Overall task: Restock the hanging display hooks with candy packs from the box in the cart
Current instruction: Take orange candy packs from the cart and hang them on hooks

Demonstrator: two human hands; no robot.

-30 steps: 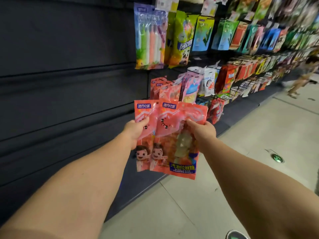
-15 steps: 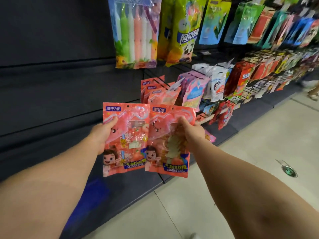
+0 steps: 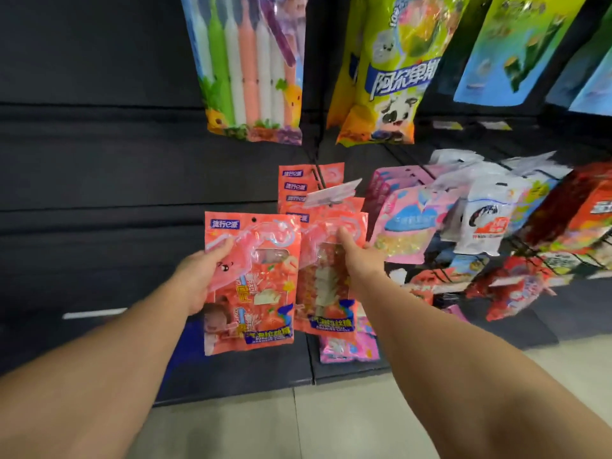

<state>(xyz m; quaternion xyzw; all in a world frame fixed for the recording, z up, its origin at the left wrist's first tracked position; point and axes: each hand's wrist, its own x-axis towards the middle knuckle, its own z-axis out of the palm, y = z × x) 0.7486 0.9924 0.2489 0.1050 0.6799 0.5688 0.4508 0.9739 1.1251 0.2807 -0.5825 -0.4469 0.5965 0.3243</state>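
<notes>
1. Two bare forearms reach forward over a pale tiled floor (image 3: 331, 425) toward a dark display wall (image 3: 99, 180).
2. Left hand (image 3: 198, 276) grips a pink candy pack (image 3: 255, 286) by its left edge, thumb across the front, pack upright and facing the camera.
3. Right hand (image 3: 359, 256) pinches a second pink pack (image 3: 326, 293) near its top, just right of the first, edges overlapping slightly.
4. Directly behind the second pack, a hanging row of matching pink packs (image 3: 294, 187) sits on a hook, a white price tag (image 3: 332, 193) at its front.
5. Right of that row: pink-blue pouches (image 3: 410, 223), white pouches (image 3: 486, 223), red bags (image 3: 583, 207).
6. Above the row: pastel stick pack (image 3: 251, 67), yellow-green bag (image 3: 390, 77).
</notes>
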